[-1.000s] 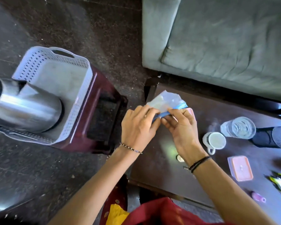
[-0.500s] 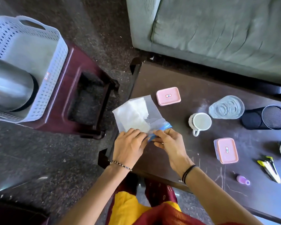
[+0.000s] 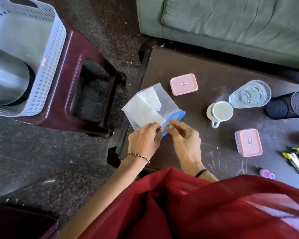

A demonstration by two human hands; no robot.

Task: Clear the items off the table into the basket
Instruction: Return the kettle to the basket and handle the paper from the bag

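Two hands pinching a see-through bag at the tabletop's edge
The left hand and right hand are both squeezing the blue zip end of the clear bag, which is holding white paper and lying on the dark tabletop; the basket is sitting well apart on a stool

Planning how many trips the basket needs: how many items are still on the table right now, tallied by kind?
Pink-lidded containers: 2
White mug: 1
Clear glass: 1
Black mesh holder: 1
Zip bag, held in both hands: 1
Yellow-black tool: 1
Small purple item: 1
Total: 8, counting only what is fully in view.
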